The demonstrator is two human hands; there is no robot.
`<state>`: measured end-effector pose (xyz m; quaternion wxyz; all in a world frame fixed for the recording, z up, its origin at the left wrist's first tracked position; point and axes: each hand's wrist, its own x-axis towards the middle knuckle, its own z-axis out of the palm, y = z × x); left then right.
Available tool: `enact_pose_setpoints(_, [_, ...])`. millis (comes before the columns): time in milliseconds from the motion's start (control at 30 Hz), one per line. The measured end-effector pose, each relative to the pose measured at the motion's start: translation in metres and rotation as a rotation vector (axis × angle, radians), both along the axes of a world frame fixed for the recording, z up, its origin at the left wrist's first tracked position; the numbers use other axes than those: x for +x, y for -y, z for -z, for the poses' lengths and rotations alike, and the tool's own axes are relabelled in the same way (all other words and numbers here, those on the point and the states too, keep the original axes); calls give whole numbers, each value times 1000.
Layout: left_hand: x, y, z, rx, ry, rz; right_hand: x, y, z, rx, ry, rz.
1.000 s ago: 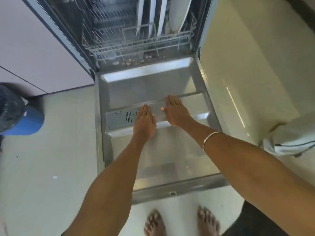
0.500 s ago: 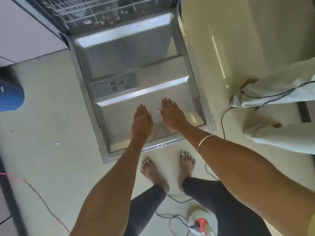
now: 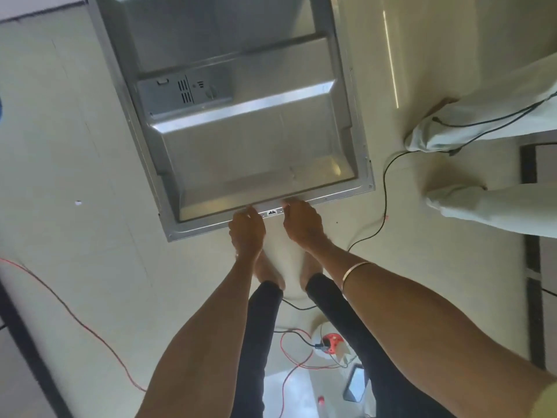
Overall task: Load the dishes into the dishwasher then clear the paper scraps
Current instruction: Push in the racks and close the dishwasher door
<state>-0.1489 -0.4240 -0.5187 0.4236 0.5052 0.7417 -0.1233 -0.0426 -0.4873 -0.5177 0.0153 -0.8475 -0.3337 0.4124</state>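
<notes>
The dishwasher door (image 3: 247,152) lies open and flat, its steel inner face up, with the detergent compartment (image 3: 184,92) on its left half. My left hand (image 3: 247,230) and my right hand (image 3: 303,226) both grip the door's near edge, one on each side of the latch (image 3: 272,212), fingers curled under the rim. The racks and the dishes are out of view above the frame. A small white scrap (image 3: 78,202) lies on the floor left of the door.
Another person's legs in pale trousers (image 3: 482,128) stand to the right of the door. Black cables (image 3: 385,188) and red wires (image 3: 75,315) trail over the floor. A white device with a red part (image 3: 330,346) sits behind my feet.
Both hands slid back from the middle of the door panel to its near edge and curled round it. My view tilted down, so the racks left the frame.
</notes>
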Motion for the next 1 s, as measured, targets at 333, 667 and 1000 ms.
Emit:
enact_pose_setpoints(333, [-8, 18, 37, -478, 392, -587, -10, 8, 56, -6, -769, 1450])
enact_pose_setpoints(667, [-8, 10, 74, -371, 674, -966, 8, 18, 85, 251, -863, 1520])
enact_pose_setpoints(1000, [-2, 5, 0, -326, 694, -907, 15, 11, 21, 234, -779, 1561])
